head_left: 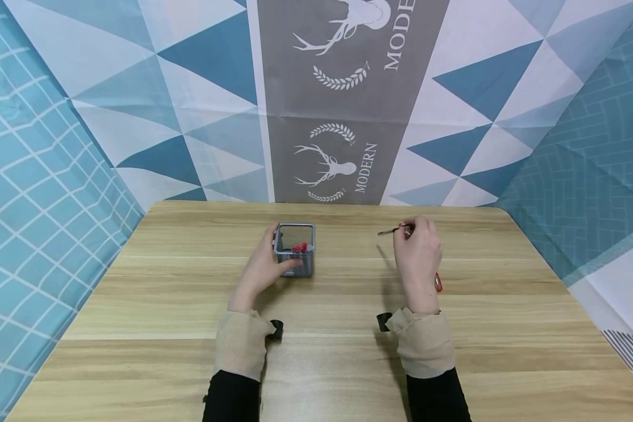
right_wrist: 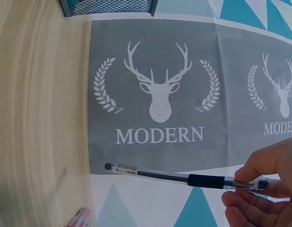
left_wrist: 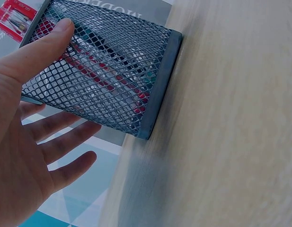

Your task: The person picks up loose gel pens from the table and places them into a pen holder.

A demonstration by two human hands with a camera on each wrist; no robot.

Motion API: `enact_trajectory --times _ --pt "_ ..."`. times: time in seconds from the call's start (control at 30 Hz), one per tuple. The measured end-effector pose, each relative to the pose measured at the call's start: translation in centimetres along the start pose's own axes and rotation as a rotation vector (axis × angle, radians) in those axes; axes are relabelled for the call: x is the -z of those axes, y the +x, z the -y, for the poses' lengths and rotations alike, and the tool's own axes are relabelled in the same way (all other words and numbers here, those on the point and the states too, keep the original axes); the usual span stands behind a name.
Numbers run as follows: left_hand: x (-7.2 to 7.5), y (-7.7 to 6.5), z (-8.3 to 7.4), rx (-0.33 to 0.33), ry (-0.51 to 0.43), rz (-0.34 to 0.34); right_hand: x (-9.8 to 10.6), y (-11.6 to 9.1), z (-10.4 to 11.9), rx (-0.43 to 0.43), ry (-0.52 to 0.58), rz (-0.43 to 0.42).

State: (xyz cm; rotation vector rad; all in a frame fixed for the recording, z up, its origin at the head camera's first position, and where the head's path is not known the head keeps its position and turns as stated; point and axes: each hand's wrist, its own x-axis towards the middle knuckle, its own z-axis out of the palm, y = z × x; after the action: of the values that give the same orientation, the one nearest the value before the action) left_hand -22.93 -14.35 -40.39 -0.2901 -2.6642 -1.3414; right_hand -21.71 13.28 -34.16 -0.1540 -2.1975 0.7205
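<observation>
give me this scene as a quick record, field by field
surface: wood-grain table
container: upright mesh pen holder, red items showing inside
left grip: holds the mesh pen holder, thumb on its mesh
right grip: pinches a clear-barrelled pen near one end, above the table
loose item: red-ended object on the table beside the right grip, kind unclear
backdrop: grey panel with deer and MODERN lettering

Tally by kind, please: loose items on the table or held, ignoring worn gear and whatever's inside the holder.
Dark grey square metal-mesh holder: 1
Clear plastic pen with black sleeve: 1
Slim red item, only partly visible: 1
Total: 3
</observation>
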Motion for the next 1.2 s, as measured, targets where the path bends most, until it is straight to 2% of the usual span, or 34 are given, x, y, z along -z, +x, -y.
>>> enact_trajectory --times 0.23,0.43,0.8,1.2 --pt "0.0 -0.1 -0.1 -0.004 -0.005 0.006 0.4 0.0 0.4 0.032 0.021 -0.031" --pt "0.0 -0.1 0.0 0.000 0.000 0.002 0.6 0.0 0.6 0.024 0.027 -0.032" --pt "0.0 -0.1 0.0 0.007 0.005 -0.001 1.0 0.2 1.1 0.073 0.115 -0.083" --pt "0.0 0.0 -0.1 0.010 0.015 0.009 1.4 0.2 1.4 0.094 0.156 -0.064"
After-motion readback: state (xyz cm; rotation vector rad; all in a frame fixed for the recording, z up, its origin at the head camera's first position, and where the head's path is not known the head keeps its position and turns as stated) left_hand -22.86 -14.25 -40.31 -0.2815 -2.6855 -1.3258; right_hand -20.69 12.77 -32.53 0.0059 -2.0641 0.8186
